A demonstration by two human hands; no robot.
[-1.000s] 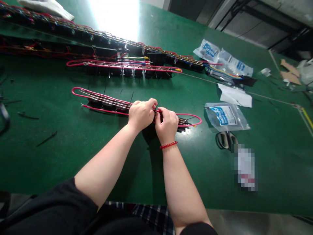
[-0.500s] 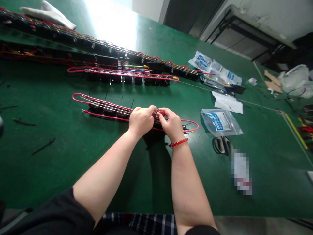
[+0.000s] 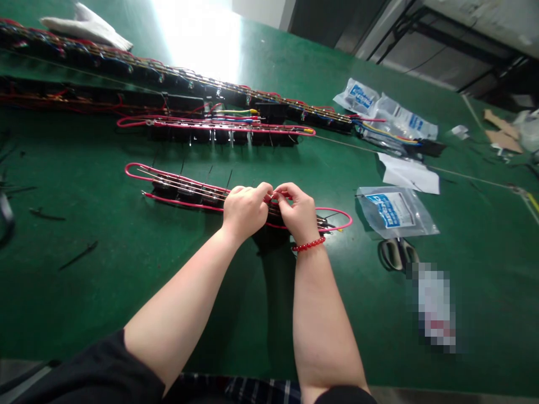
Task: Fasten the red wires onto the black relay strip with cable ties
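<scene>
A short wiring assembly [image 3: 189, 193] lies on the green table: black blocks with thin metal rods and a looped red cable [image 3: 339, 210] along them. Several thin black cable ties [image 3: 229, 178] stick up from it. Over its right half, my left hand [image 3: 246, 210] and my right hand [image 3: 298, 210] meet fingertip to fingertip. Both are closed in a pinch on a thin black cable tie, which the fingers now mostly hide. A red bead bracelet circles my right wrist.
Behind lie a similar assembly [image 3: 227, 132] and a long wired strip [image 3: 189, 78], with a white glove [image 3: 86, 28] at the back. To the right are plastic bags [image 3: 396, 213], white paper [image 3: 408, 173] and scissors [image 3: 396, 253]. Loose cable ties [image 3: 78, 255] lie at left.
My fingertips have drawn closer together, and the black tie that showed between them is now mostly covered. The view has shifted slightly, moving the right-side objects outward.
</scene>
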